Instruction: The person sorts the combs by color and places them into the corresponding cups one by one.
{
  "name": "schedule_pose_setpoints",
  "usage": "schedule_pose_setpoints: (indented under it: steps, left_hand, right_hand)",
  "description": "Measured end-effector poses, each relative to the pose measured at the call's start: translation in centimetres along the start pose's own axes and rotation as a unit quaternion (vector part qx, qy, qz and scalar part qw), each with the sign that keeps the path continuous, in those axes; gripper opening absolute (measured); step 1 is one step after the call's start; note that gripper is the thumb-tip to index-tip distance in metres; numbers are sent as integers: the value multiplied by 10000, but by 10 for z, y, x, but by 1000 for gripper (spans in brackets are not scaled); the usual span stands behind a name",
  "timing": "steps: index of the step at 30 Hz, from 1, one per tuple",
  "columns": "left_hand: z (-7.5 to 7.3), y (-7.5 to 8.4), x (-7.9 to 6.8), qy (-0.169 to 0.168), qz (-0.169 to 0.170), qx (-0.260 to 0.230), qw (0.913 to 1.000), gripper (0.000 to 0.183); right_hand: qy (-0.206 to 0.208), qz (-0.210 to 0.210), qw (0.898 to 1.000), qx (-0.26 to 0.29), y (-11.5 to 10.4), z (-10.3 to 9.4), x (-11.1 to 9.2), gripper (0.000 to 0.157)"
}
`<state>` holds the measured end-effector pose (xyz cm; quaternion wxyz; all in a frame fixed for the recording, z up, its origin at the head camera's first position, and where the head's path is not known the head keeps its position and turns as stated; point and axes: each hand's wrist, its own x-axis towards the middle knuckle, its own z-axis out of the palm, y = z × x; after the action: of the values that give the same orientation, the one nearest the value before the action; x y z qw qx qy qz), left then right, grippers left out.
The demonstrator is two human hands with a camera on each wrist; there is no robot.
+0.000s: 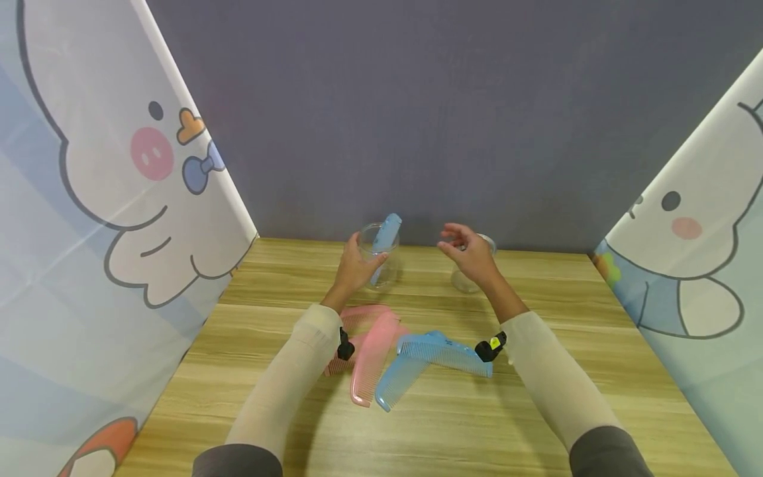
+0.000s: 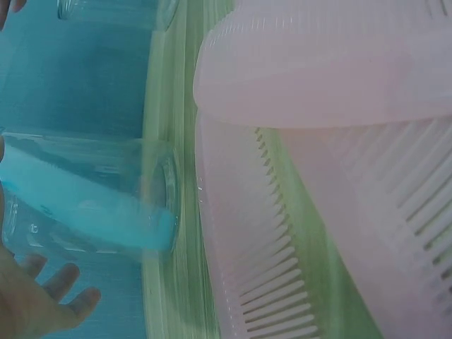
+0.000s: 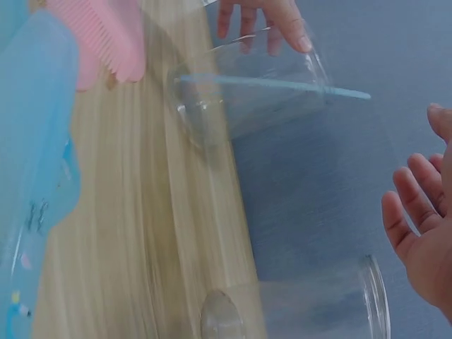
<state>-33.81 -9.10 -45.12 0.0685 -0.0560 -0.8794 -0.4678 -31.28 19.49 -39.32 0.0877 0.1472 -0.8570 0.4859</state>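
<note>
At the back of the table my left hand (image 1: 353,270) grips a clear cup (image 1: 390,270), thumb on the near side and fingers round the far left. A light blue comb (image 1: 388,232) leans inside that cup, its upper end sticking out above the rim. To the right, my right hand (image 1: 472,257) hovers in front of a second clear cup (image 1: 465,283) with its fingers loosely bent and nothing in them. In the right wrist view this second cup (image 3: 318,307) holds nothing, and the right fingers (image 3: 417,194) are apart from it.
Several pink combs (image 1: 374,354) lie overlapping on the wooden table (image 1: 453,424), below the left wrist. Beside them are blue combs (image 1: 444,352), crossed over each other. A grey wall (image 1: 417,132) rises right behind the cups, and printed cartoon panels (image 1: 77,265) flank the table.
</note>
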Motion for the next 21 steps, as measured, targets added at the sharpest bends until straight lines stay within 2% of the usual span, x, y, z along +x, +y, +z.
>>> schedule_pose_setpoints:
  steps: [8,13,17,21]
  left_hand:
    - [0,-1,1,53,19,62,10000,102]
    - [0,-1,1,63,31,39,10000,102]
    - [1,-1,1,86,46,24,9999,102]
    - [1,-2,2,74,14,46,10000,102]
  right_hand:
    - [-616,-170,9967,-491,7,-1,-14,50]
    - [-1028,-373,9888,-1016,15,-3,-26,50]
    - [-1219,-602,9822,-1296,21,-5,-37,50]
    - [-1329,-611,9802,-1334,26,-6,-47,48]
